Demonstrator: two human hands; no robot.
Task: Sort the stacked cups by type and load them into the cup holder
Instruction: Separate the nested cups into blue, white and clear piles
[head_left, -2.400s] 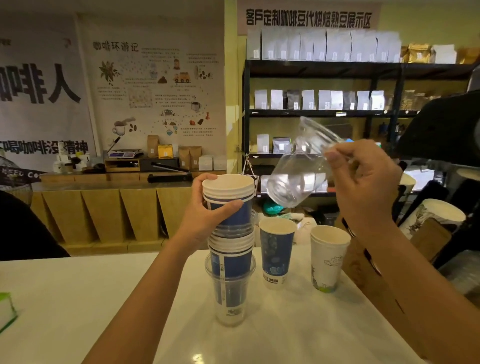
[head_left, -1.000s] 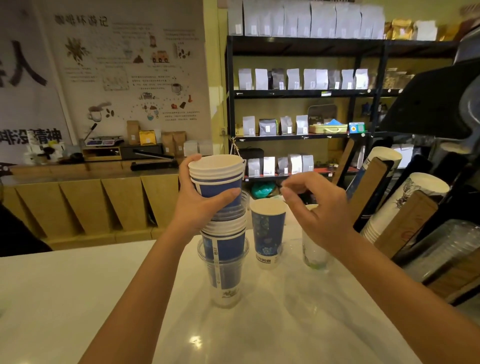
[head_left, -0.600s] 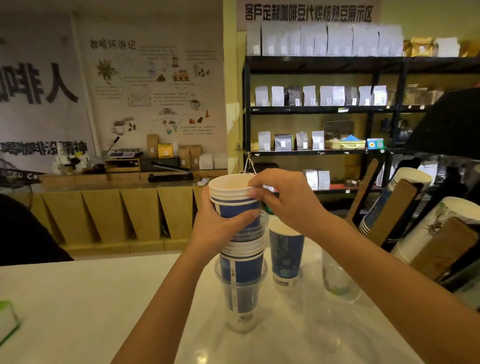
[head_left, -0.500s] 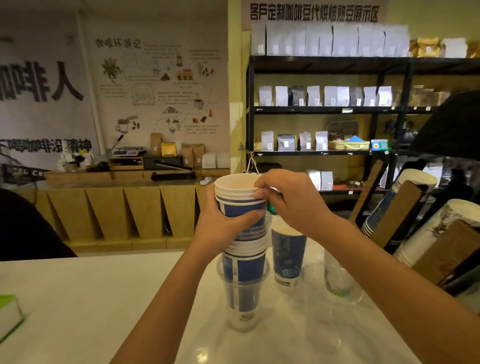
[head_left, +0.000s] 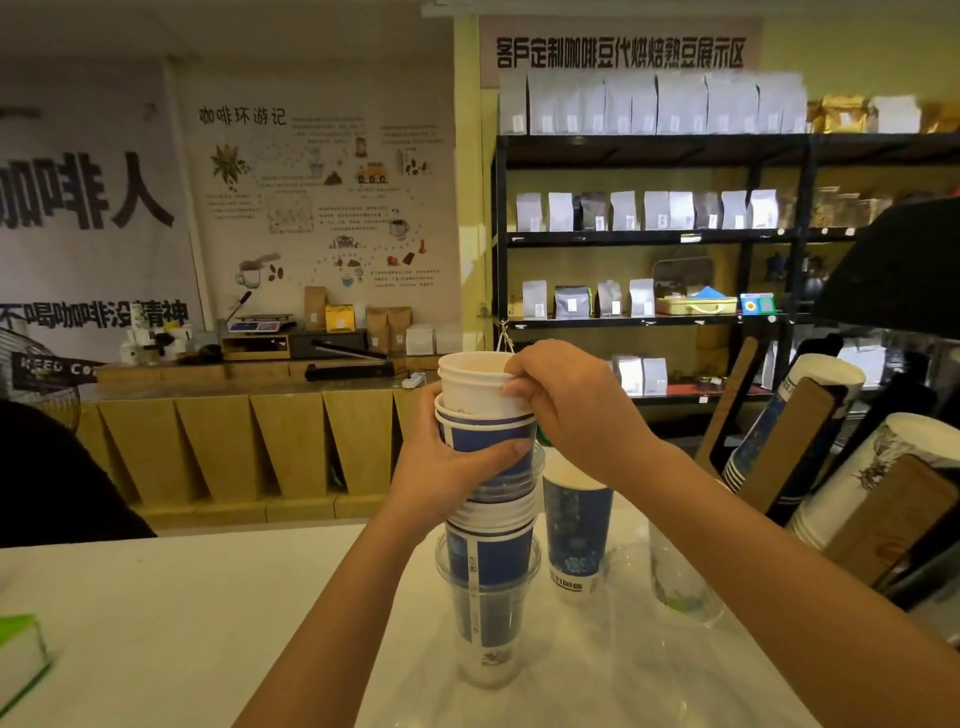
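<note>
Cup stack (head_left: 488, 545) stands upright on the counter (head_left: 156, 623), toward its right edge; left hand (head_left: 447, 467) grips its upper part; right hand (head_left: 571, 410) pinches the white top cup (head_left: 472, 384), partly raised.

Dim, warm indoor light, soft focus throughout, wide-angle bending at the edges, faint glare on the white counter (head_left: 156, 623).
</note>
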